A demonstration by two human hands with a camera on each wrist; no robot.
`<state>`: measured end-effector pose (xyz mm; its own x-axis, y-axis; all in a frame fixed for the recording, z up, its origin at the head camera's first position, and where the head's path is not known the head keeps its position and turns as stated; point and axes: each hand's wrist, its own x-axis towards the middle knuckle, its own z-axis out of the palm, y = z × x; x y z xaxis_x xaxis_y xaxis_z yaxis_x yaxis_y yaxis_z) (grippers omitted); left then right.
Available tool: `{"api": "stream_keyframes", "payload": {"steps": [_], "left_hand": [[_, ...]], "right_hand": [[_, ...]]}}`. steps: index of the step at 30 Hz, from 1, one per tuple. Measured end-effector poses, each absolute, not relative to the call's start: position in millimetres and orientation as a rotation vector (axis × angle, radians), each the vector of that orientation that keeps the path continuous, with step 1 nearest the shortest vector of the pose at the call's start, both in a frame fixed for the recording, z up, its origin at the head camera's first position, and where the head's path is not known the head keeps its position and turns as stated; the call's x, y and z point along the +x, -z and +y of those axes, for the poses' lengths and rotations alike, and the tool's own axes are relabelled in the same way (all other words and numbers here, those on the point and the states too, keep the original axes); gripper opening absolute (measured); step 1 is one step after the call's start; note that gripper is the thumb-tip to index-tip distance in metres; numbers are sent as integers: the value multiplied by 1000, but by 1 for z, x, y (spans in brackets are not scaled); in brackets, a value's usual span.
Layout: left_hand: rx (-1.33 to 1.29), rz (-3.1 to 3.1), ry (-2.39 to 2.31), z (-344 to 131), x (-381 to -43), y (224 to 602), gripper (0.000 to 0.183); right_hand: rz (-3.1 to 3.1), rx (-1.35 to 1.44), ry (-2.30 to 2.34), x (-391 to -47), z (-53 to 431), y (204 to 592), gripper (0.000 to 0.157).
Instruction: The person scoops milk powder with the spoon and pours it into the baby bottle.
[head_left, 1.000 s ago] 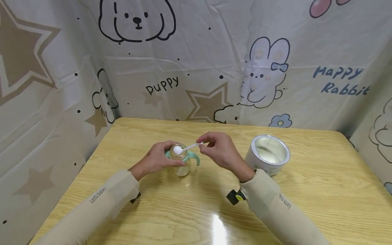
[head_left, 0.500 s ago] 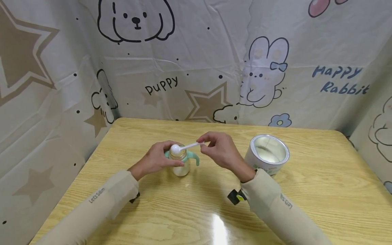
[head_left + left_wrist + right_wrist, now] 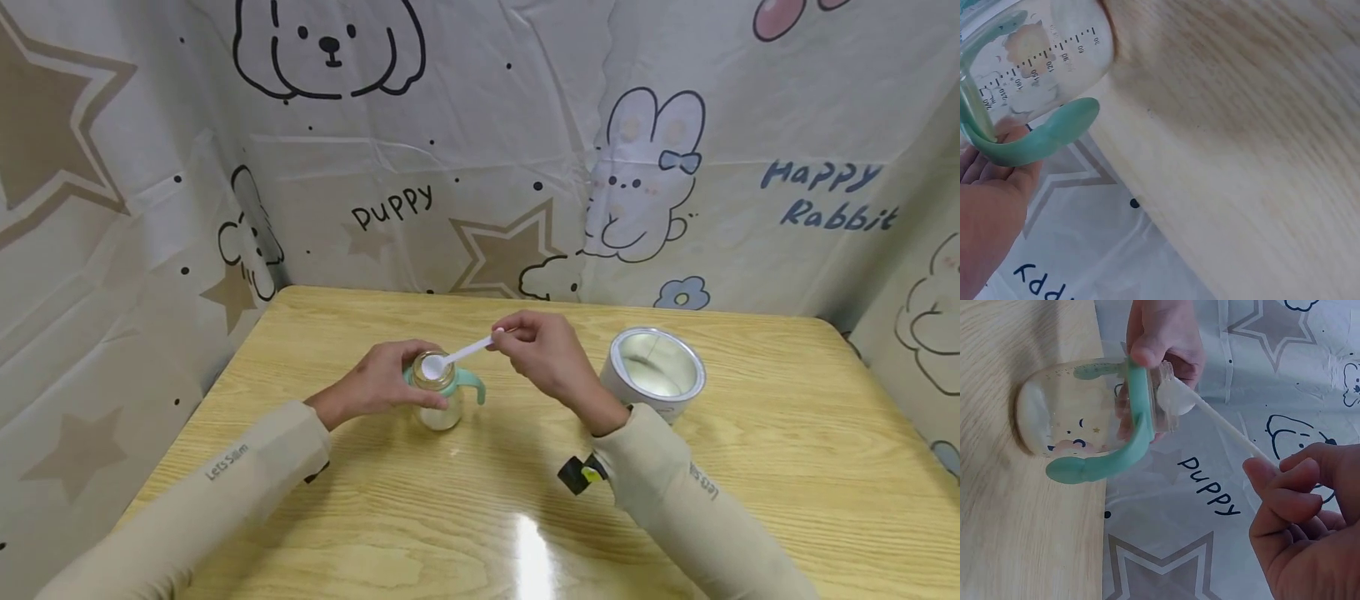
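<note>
A clear baby bottle (image 3: 441, 415) with a mint-green handle ring (image 3: 1139, 403) stands upright and uncapped on the table. My left hand (image 3: 386, 379) grips it round the neck, thumb in front. White powder (image 3: 1036, 415) lies in its bottom. Between thumb and fingers my right hand (image 3: 543, 350) pinches the thin handle of a white measuring scoop (image 3: 468, 350). The scoop's bowl is at the bottle's mouth, its handle slanting up to the right. Measuring marks (image 3: 1047, 59) show on the bottle in the left wrist view.
To the right, behind my right wrist, stands an open tin (image 3: 656, 367) with a silver rim and a pale inside. A wooden table (image 3: 420, 517) lies under everything. Printed cloth (image 3: 450, 100) hangs behind and at both sides.
My right hand has risen slightly, so the scoop's handle slants more steeply. The bowl was turned over half a second ago and now shows its hollow. The bottle's bottom looks whiter than one second ago.
</note>
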<state>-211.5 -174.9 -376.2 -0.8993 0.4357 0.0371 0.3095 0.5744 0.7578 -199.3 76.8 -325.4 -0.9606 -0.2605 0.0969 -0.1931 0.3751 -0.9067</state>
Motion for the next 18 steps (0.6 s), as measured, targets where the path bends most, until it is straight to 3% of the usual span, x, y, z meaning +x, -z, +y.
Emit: {"api": "stream_keyframes", "payload": {"steps": [5,18], "left_hand": [[672,2611,-1204,-175,-211,370,90],[800,2553,-1339,-174,-215,356,97]], "right_hand": [[2440,-360,1754,-203,81,321,18],[2408,-244,1772,-205,97,307,22]]}}
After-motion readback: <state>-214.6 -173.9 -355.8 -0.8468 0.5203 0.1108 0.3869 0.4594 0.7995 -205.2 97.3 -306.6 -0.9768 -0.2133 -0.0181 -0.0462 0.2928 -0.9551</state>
